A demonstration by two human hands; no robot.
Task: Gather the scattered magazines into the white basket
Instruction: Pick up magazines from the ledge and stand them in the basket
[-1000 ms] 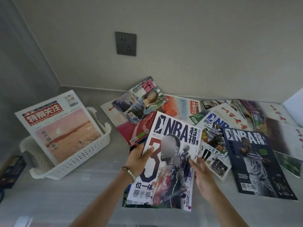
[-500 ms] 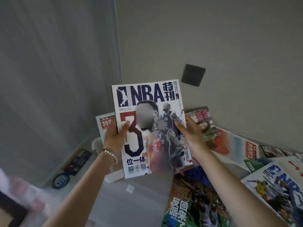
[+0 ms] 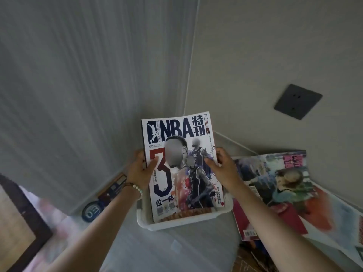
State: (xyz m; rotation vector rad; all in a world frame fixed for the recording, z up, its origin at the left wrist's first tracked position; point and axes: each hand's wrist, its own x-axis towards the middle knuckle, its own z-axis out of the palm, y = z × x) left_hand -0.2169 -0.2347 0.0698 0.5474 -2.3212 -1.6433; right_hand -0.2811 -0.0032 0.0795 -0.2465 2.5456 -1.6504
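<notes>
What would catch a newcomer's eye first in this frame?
The white NBA basketball magazine with a large dark "3" fills the centre, gripped at its sides by the left hand and right hand, its lower edge over the white plastic basket. A colourful glossy magazine lies to the right, and a dark grey square wall socket sits upper right.

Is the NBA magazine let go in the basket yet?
No, the left hand and right hand each grip a side edge of the magazine, held upright at the basket.
</notes>
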